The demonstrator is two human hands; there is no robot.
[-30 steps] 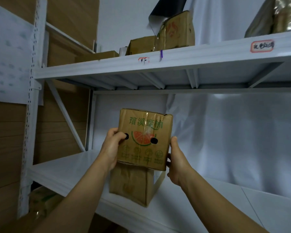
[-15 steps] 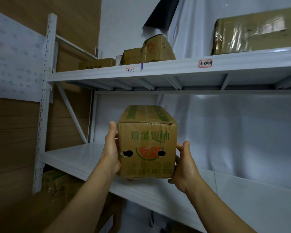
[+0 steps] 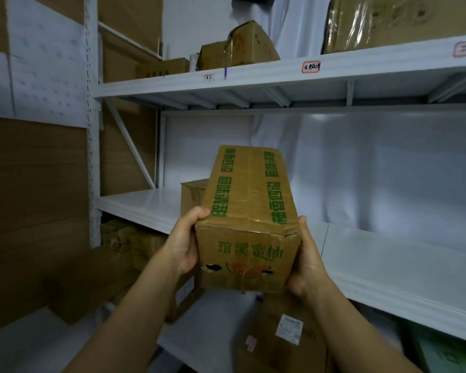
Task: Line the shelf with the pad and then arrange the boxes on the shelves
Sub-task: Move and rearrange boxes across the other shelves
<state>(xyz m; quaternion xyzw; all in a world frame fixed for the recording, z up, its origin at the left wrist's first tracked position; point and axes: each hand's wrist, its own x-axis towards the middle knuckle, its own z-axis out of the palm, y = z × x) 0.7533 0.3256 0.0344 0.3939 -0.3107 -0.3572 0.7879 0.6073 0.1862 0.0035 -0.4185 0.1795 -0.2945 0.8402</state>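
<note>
**Box aimed lengthwise at the middle shelf**

You gripped the box (image 3: 249,238) at its near end, your left hand (image 3: 183,246) curled round one side and your right hand (image 3: 307,259) round the other, both equally near. Its long axis pointed away from you, over the shelf (image 3: 404,302). The white pad (image 3: 404,254) lay flat. Another box (image 3: 193,195) stood behind on the left, with bare pad to the right.

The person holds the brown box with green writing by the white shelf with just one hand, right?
Not quite. The head view shows both hands on it: the left hand grips one side of the box and the right hand the other. It is by the white shelf.
</note>
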